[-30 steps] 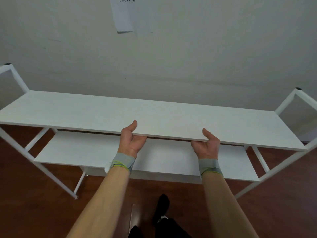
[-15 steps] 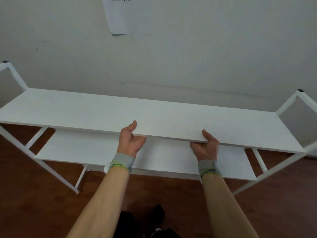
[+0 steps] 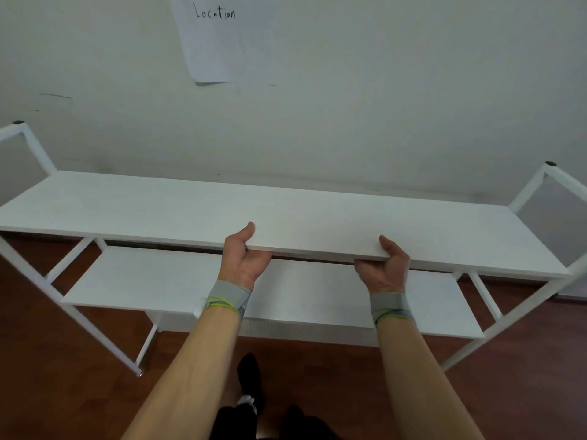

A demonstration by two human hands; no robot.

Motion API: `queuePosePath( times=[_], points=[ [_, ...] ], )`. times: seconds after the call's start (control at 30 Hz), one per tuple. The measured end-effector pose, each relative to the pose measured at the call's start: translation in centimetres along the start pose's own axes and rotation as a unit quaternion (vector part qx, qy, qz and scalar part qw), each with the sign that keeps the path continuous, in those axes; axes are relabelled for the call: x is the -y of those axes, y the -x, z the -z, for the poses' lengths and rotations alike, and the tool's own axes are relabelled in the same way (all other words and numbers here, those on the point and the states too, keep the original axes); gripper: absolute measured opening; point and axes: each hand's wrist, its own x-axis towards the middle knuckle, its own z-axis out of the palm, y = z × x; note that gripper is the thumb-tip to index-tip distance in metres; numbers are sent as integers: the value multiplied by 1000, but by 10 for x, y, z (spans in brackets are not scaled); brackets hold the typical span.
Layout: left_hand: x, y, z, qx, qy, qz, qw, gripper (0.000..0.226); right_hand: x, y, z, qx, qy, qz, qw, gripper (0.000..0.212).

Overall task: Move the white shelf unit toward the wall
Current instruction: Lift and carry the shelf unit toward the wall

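White shelf unit (image 3: 286, 214) stood near the wall (image 3: 381, 106). Left hand (image 3: 243, 260) and right hand (image 3: 386, 266) each held a grip on its near edge; level, equal pushing was advisable.

White shelf unit (image 3: 286, 214) stands on wooden floor (image 3: 57, 392).

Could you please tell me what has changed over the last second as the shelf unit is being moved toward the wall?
Little has changed. The paper sign on the wall sits slightly lower in view, so the camera has shifted a little, and a foot has moved on the floor. Both the left hand and right hand keep their grip on the front edge of the white shelf unit, thumbs on top.
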Motion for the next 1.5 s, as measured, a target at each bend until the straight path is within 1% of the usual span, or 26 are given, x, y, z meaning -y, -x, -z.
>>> queuePosePath(
  times=[0.07, 0.2, 0.37, 0.5, 0.63, 0.8, 1.07, 1.3, 1.5],
  points=[
    [-7, -9, -5, 0, -12, -1, 1000, 23, -3, -9, -6, -3, 5, 8, 1000, 19],
    [-28, -35, -11, -12, -22, 5, 1000, 19, -17, -31, -22, -25, 1, 9, 1000, 21],
    [-54, -72, -12, -14, -34, 5, 999, 19, -36, -56, -36, -49, 4, 0, 999, 22],
    [-68, -89, -14, -11, -48, 14, 999, 21, -43, -70, -45, -44, -1, -7, 999, 22],
    [-82, -103, -18, 0, -38, 15, 999, 22, -50, -81, -56, -44, 16, -7, 999, 25],
    [-94, -118, -29, 12, -48, 19, 999, 22, -56, -97, -73, -46, 18, -8, 999, 21],
    [-99, -136, -41, 16, -33, 17, 999, 20, -53, -120, -79, -58, 9, -15, 998, 20],
    [-95, -150, -48, -1, -22, 20, 1000, 18, -44, -139, -80, -59, 10, -27, 998, 19],
    [-91, -157, -49, -13, -11, 26, 1000, 28, -42, -148, -77, -47, 16, -35, 998, 18]
  ],
)
